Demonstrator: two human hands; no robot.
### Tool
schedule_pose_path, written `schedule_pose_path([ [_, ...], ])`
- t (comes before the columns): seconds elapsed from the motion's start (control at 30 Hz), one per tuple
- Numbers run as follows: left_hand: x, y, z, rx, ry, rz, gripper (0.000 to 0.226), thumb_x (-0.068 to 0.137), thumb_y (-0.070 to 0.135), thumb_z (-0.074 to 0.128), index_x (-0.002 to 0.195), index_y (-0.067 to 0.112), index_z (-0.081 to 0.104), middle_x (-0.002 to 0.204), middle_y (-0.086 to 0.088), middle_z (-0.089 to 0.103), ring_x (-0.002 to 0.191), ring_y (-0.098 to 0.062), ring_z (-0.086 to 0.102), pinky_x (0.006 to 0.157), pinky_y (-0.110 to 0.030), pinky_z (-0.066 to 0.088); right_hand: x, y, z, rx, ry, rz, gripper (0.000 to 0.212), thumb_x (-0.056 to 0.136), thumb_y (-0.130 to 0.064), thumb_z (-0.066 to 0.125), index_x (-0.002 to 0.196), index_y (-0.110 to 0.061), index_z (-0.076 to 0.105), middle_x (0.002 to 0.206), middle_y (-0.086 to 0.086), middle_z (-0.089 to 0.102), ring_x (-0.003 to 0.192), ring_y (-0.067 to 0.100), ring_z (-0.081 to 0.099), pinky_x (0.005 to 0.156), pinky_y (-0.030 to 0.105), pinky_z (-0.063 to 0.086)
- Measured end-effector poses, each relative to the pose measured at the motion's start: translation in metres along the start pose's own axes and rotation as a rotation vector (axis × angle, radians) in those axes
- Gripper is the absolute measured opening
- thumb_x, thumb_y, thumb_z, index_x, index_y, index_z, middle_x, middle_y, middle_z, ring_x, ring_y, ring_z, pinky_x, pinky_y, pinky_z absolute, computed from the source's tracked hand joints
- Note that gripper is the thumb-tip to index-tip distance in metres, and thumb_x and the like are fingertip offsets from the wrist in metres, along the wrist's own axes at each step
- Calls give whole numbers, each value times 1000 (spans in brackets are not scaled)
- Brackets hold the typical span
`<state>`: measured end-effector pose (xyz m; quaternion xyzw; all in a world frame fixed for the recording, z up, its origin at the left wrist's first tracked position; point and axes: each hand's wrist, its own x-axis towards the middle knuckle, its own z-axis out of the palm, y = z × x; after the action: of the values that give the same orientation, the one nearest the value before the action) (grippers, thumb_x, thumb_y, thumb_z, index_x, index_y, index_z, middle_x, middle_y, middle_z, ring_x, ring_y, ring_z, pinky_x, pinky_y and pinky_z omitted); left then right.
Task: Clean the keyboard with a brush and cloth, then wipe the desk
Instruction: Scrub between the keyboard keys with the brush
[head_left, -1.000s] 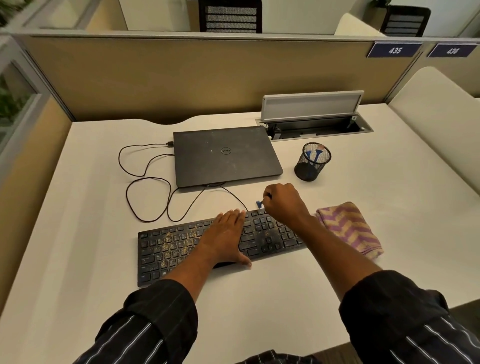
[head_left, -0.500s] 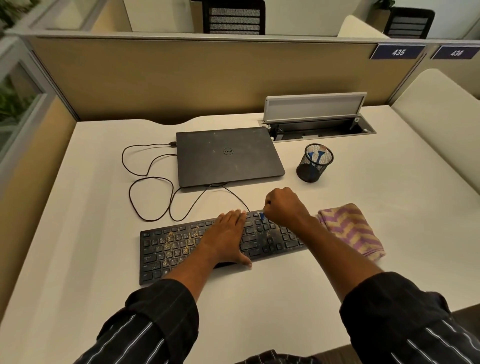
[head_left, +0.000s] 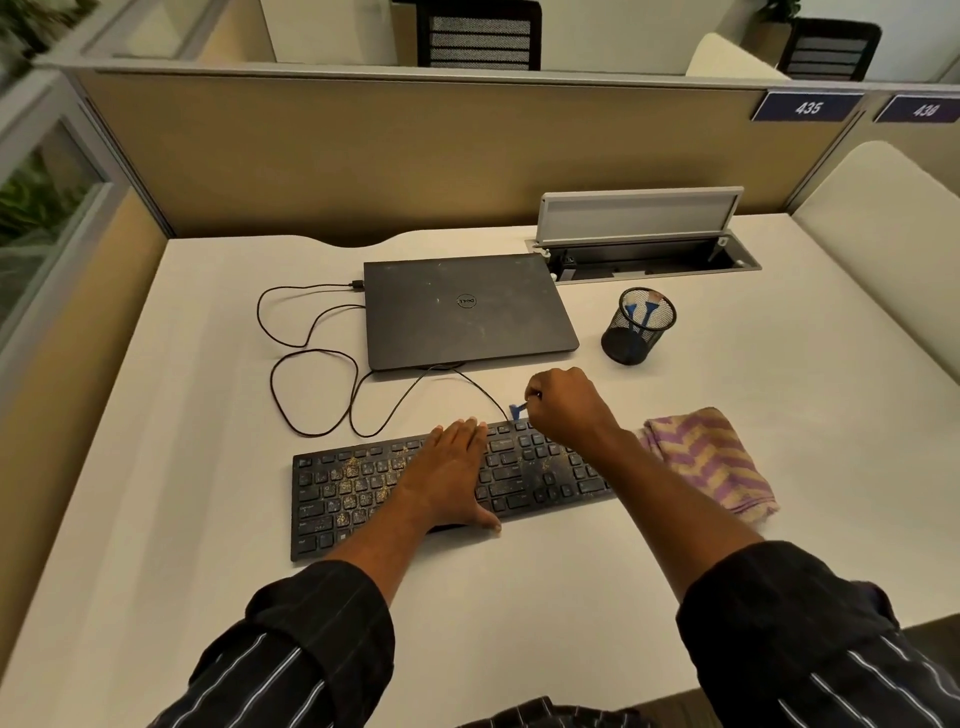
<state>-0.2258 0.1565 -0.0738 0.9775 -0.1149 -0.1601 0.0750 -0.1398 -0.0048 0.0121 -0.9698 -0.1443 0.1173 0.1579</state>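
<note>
Right hand pinches a small blue brush at the dusty keyboard's top edge; left hand lies flat, steadying it. Crumbs could easily flick onto the desk or laptop.

Right hand just flicked the blue brush back up to the far edge of the keyboard, next to the cable. Half a second ago it had dipped down onto the upper key rows.
</note>
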Motion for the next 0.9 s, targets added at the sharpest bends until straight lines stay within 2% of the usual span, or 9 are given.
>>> schedule_pose_path([
  [0.1,-1,-1,0,-11,6,6,138,66,82,68,160,11,-4,168,-11,-1,155,-27,-1,126,-46,5,-4,-5,5,-87,-51,-20,25,92,-16,61,112,-5,71,107,14,70,90,25,65,78,30,50],
  [0.27,-3,-3,0,-10,27,20,135,68,80,68,159,10,-3,168,-11,0,155,-28,0,126,-44,3,-5,-10,3,-159,-75,-46,24,86,-15,69,108,-6,72,104,15,70,88,26,65,80,34,56],
  [0.47,-3,-3,0,-14,31,23,136,68,80,68,159,10,-3,168,-11,1,155,-28,1,126,-44,4,-1,-16,0,-151,-38,-81,25,88,-9,66,113,-7,72,107,14,71,90,26,66,75,28,51],
  [0.7,-3,-5,1,-27,18,26,136,67,80,70,160,11,-3,168,-10,0,155,-28,1,126,-46,6,-6,-13,3,-165,-84,-50,26,85,-16,72,108,-5,72,105,14,71,89,24,66,84,35,57],
  [0.9,-6,-8,2,-20,13,10,138,66,82,68,159,10,-4,168,-11,-1,155,-28,-1,126,-46,6,-4,-18,-3,-113,2,-41,26,88,-13,66,112,-5,72,106,16,71,89,27,66,81,35,56],
])
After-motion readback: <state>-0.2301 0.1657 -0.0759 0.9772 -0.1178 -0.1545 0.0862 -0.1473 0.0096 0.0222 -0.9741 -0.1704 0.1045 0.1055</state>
